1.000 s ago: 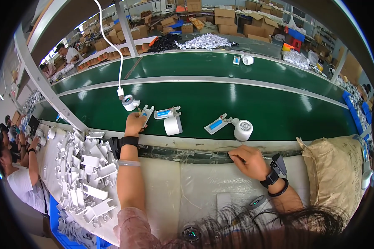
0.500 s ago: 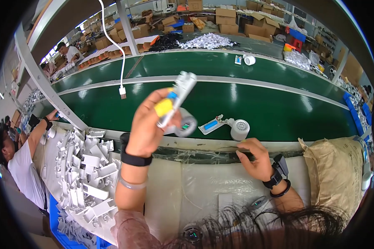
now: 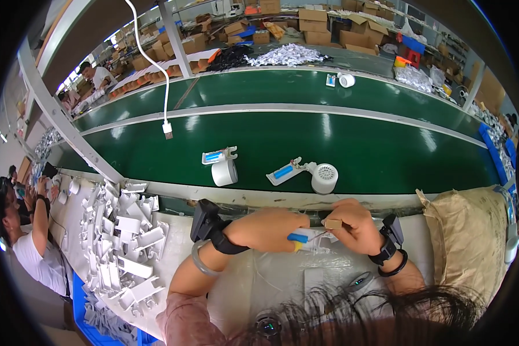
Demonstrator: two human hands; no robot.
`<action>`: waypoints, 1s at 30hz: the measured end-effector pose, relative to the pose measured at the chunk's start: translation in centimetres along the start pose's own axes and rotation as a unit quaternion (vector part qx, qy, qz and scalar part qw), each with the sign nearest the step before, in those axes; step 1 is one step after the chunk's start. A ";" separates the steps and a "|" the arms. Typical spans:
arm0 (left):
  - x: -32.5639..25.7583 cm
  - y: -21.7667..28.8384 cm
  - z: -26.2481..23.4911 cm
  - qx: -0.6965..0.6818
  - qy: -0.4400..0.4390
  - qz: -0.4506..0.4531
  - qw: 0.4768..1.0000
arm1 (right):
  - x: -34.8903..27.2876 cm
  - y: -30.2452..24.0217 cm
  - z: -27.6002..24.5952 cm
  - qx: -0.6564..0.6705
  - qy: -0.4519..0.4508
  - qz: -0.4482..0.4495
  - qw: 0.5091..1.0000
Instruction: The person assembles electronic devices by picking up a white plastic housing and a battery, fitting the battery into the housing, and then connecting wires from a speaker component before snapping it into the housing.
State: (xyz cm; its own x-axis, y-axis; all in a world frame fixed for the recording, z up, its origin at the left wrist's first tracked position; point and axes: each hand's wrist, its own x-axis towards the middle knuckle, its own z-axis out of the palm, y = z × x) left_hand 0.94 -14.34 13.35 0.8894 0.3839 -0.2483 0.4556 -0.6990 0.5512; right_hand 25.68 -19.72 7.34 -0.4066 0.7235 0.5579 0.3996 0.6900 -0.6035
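Note:
My left hand (image 3: 271,229) is closed around a white plastic housing (image 3: 320,242), with a blue part and a yellow patch showing below my fingers. Close beside it, my right hand (image 3: 357,228) pinches a small flat tan piece (image 3: 333,224) at the housing's end. A thin dark line runs from that piece toward the housing; I cannot tell whether it is a wire or a tool. On the green belt beyond, a white round fan unit (image 3: 224,172) lies with its opened handle and blue cell. Another fan unit (image 3: 324,178) lies to its right, likewise opened.
White plastic shells (image 3: 124,242) are heaped at my left, above a blue bin (image 3: 92,311). A brown paper sack (image 3: 461,242) stands at right. A white cable (image 3: 166,104) hangs over the belt (image 3: 386,155). A co-worker (image 3: 37,242) sits at far left.
My left hand has come down and right from above the belt with the housing. My right hand, formerly holding nothing visible, now pinches the tan piece. The co-worker's hands have drawn together.

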 end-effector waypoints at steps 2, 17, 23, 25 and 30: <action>0.0 0.2 0.5 0.024 0.047 -0.034 0.998 | 0.1 -0.2 -0.3 -0.018 0.008 0.015 1.000; 2.3 -0.5 2.3 -0.196 0.320 -0.015 0.927 | -0.2 -0.9 -0.8 0.171 -0.171 0.129 0.962; 2.3 -0.5 2.6 -0.247 0.284 0.022 0.926 | -0.2 -1.6 -0.4 0.217 -0.082 0.165 0.959; 2.4 -0.8 2.6 -0.246 0.292 0.052 0.923 | -0.2 -1.8 -0.4 0.230 -0.043 0.188 0.954; 2.1 -0.2 1.8 -0.401 0.213 -0.031 0.890 | 0.0 -3.0 -0.3 0.096 0.002 0.172 0.980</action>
State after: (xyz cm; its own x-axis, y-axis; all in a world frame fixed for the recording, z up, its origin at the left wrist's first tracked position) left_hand 2.74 -14.48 11.25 0.6909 0.7198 -0.0679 0.1773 -0.0776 0.9811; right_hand 24.68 -21.81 9.30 -0.2715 0.9133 0.3037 0.3514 0.3878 -0.8521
